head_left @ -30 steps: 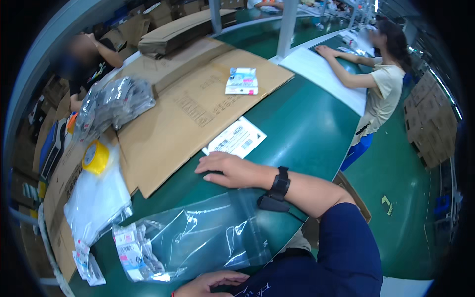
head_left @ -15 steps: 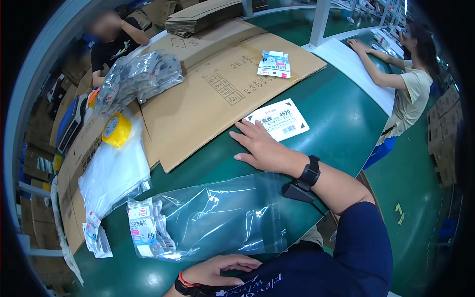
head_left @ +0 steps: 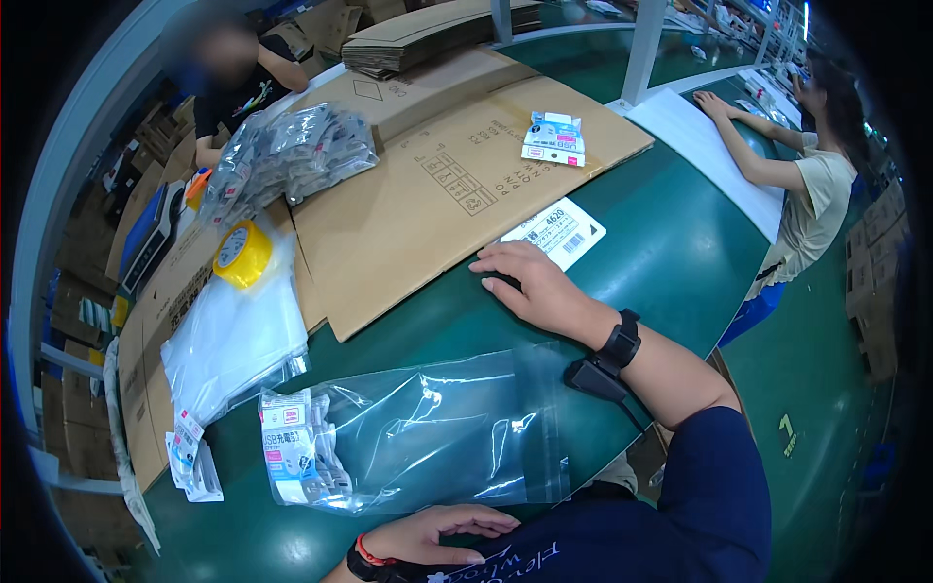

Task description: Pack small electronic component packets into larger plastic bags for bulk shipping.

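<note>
Right hand (head_left: pixel 539 287): fairly wide, fingers a little bent, thumb standing off from them; palm down above the surface (head_left: pixel 671 248), fingertips just beside the cardboard and near the card. From here I can't tell whether they touch either.
Left hand (head_left: pixel 432 536): wide too, fingers stretched out side by side, thumb apart; it sits low by the near edge of the surface, just beside the clear bag. Contact is hard to judge.
Clear bag (head_left: pixel 437 437): flat on the surface along its near edge, between the two hands, one end reaching toward the right edge.
Bagged packs (head_left: pixel 292 449): white, pink and blue, bunched overlapping in the bag's left end.
Card (head_left: pixel 569 233): white with dark print, on the surface by the cardboard's near edge, partly hidden by the right hand.
Cardboard (head_left: pixel 389 204): a flattened brown sheet across the far part of the surface.
Lone pack (head_left: pixel 554 141): on the cardboard, near its right corner.
Heap (head_left: pixel 311 155): clear-wrapped packs piled at the cardboard's left.
Tape (head_left: pixel 243 255): a yellow roll on the plastic sheets (head_left: pixel 238 335), toward the surface's left edge.
Loose packs (head_left: pixel 192 462): at the sheets' near end.
Co-worker (head_left: pixel 816 185): light top, forearms over a white sheet (head_left: pixel 748 194), past the right edge.
</note>
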### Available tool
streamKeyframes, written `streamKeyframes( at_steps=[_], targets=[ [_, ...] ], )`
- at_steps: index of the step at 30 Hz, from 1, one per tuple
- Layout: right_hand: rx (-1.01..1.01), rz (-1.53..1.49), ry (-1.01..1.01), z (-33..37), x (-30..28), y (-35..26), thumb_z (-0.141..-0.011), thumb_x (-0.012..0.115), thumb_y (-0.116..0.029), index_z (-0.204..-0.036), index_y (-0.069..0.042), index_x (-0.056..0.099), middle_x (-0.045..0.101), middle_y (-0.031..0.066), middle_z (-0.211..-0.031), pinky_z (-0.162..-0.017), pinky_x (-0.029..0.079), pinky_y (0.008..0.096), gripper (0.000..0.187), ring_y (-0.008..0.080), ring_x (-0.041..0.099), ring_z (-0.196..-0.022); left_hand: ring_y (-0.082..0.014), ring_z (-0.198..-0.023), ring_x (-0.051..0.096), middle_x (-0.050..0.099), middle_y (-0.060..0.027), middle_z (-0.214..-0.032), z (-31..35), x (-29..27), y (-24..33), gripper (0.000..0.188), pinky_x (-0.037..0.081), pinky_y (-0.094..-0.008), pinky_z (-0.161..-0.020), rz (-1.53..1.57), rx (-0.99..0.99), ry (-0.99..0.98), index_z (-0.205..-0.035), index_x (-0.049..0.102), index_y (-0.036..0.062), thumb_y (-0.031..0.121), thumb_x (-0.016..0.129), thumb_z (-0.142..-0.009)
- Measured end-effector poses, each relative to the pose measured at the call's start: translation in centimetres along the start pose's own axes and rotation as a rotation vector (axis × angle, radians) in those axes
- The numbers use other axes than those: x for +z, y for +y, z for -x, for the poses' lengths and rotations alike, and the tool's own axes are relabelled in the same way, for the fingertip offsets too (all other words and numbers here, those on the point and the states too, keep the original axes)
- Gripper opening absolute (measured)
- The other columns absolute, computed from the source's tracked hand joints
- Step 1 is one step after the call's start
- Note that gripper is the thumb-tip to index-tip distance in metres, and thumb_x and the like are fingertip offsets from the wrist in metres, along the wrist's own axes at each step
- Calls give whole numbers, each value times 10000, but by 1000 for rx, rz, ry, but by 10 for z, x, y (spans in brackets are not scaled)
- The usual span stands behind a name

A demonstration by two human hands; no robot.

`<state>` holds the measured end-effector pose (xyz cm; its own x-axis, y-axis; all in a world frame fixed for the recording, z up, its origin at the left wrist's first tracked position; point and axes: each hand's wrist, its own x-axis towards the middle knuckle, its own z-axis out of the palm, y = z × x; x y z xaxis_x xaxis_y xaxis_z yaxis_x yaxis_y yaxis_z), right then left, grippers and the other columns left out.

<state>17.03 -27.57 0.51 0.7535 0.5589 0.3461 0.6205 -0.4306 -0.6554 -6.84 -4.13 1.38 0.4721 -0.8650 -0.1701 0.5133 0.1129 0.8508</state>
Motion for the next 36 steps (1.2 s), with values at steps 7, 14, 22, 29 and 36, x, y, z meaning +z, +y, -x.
streamKeyframes(
  at_steps=[7,14,22,29,36],
  targets=[
    [-49,16,13,0,7,6,-859,614,-116,-1130,-69,629,569,144,-1214,-1027,371,398,276,320,501,-1163,-283,-1314,404,398,-193,-1416,3,-1,-6,541,351,-393,-1077,14,8,10,-1384,371,-12,24,596,-893],
    [-3,-29,-2,2,5,4,-860,607,-100,-1142,-62,622,567,144,-1218,-1021,384,399,285,314,493,-1183,-251,-1302,415,386,-167,-1424,1,-3,-10,548,350,-384,-1082,-36,20,-42,-1399,352,3,54,590,-908],
    [-35,-37,-34,1,5,-4,-861,600,-90,-1143,-53,621,571,152,-1213,-1025,384,387,285,316,487,-1203,-229,-1303,412,377,-146,-1434,2,-2,-14,555,346,-369,-1087,-20,31,-39,-1404,344,8,78,593,-913],
    [37,-56,-87,0,3,-7,-859,599,-85,-1161,-55,611,544,145,-1277,-1049,363,392,304,321,449,-1259,-221,-1306,407,371,-141,-1441,3,-2,-17,562,343,-363,-1090,8,36,-44,-1408,337,11,62,592,-909],
    [-66,-41,-217,0,1,-15,-863,608,-100,-1202,-71,597,493,134,-1352,-1086,327,400,341,312,404,-1307,-218,-1305,407,369,-138,-1443,2,-3,-18,561,341,-360,-1091,13,28,-54,-1409,336,16,48,587,-908]
  ],
)
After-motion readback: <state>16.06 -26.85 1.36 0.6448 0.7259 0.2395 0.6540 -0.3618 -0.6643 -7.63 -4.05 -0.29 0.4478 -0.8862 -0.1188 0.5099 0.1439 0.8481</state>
